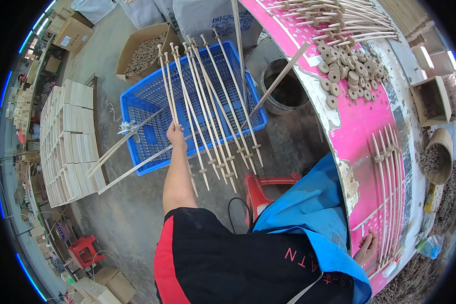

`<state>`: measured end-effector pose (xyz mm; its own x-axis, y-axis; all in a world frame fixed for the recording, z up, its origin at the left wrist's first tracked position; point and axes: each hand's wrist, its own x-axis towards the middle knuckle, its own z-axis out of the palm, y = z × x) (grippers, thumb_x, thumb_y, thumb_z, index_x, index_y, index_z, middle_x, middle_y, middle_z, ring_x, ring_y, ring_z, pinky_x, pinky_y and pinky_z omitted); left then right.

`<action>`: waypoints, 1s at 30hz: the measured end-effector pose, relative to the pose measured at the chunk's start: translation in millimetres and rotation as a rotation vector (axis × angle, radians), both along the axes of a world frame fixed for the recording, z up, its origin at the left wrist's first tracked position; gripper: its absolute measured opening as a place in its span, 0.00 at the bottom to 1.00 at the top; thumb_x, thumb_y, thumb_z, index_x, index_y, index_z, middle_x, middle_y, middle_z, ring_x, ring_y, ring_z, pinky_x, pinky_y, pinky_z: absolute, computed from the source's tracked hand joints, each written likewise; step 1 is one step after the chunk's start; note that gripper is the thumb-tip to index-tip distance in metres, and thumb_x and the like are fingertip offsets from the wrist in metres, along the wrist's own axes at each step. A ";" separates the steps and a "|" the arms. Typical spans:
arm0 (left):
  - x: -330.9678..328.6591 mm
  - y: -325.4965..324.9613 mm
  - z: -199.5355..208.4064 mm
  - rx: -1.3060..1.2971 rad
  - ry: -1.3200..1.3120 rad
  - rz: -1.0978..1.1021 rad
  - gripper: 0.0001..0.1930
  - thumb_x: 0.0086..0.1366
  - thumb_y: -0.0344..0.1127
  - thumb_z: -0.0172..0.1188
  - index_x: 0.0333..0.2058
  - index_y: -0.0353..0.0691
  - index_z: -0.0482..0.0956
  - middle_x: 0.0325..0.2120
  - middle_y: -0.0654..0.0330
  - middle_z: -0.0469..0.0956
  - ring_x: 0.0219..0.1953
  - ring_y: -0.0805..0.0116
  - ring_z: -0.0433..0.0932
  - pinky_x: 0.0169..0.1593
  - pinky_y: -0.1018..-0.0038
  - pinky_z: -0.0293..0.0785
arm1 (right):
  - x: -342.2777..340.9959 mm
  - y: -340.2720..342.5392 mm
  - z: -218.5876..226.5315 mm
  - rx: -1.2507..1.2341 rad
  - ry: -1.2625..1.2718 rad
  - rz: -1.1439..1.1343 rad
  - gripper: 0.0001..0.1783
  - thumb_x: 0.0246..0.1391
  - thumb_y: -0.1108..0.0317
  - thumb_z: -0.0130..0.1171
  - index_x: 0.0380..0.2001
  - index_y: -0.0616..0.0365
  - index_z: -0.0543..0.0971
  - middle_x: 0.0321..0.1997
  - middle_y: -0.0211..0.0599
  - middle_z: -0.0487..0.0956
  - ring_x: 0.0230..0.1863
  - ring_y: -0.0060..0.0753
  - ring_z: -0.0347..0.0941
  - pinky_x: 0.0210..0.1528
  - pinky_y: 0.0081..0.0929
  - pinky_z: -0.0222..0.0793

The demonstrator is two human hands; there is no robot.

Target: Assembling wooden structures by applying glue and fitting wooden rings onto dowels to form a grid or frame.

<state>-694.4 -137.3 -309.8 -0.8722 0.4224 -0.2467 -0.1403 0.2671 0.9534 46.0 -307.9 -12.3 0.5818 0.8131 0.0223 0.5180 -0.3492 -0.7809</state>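
Note:
My left hand (176,134) is closed around slim wooden rods (169,93) above the left part of a blue plastic crate (137,129). More wooden rods (215,109) lie slanting across the crate, most with a small disc near the lower end. On the pink tabletop (357,147) at the right, several rods with discs (390,167) lie side by side. Near their close ends is my right hand (367,247), with its fingers loosely bent and apart and nothing visible in them.
Loose wooden rings (357,71) and a bundle of rods (349,20) lie on the table's far part. Behind the crate stand a cardboard box (146,50) of small pieces and a dark bucket (286,91). A red stool (263,192) is beside me; stacked wooden pieces (71,147) stand left.

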 end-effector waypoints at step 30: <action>49.0 35.3 28.3 -0.013 -0.367 -0.314 0.20 0.81 0.34 0.44 0.67 0.49 0.69 0.32 0.67 0.75 0.27 0.74 0.74 0.30 0.71 0.75 | 20.1 7.7 -2.7 -0.026 -0.057 0.043 0.12 0.74 0.65 0.54 0.49 0.57 0.84 0.30 0.19 0.73 0.28 0.09 0.63 0.29 0.12 0.59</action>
